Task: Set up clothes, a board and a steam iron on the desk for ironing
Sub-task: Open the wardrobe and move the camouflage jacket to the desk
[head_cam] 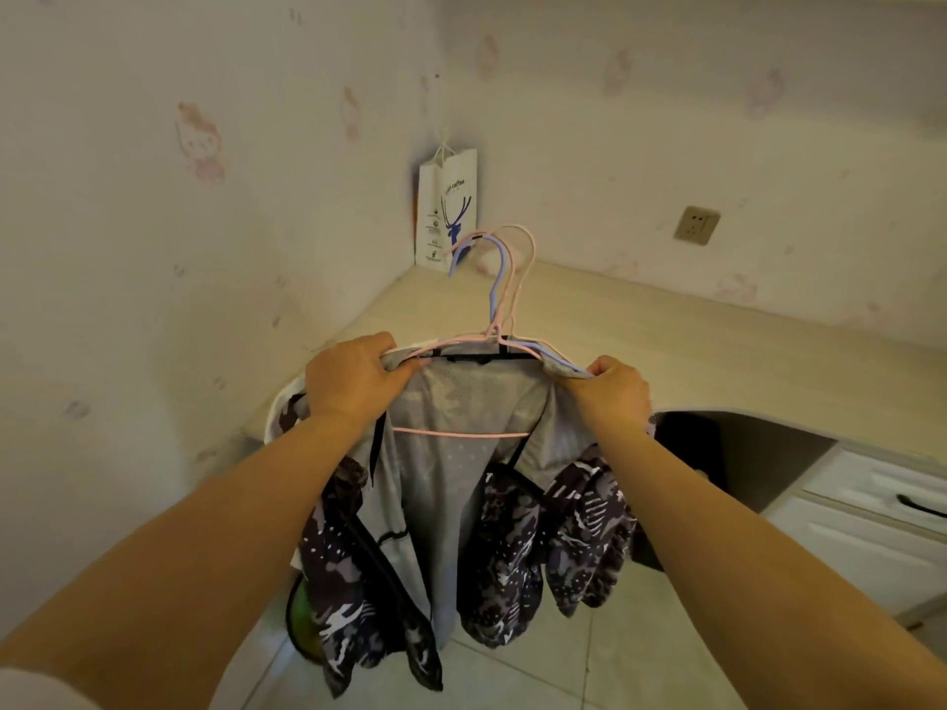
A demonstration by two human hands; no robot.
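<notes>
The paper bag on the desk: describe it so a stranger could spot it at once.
Follow the pale desk back to the corner where the two papered walls meet. There a white paper bag stands upright. A blue deer drawing on its front and string handles set it apart from the hangers held in front of it.

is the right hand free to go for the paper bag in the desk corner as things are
Probably not yet. The right hand grips the jacket at one shoulder, on its hangers. The path over the desk to the paper bag looks unobstructed, but that grip must let go first.
</notes>
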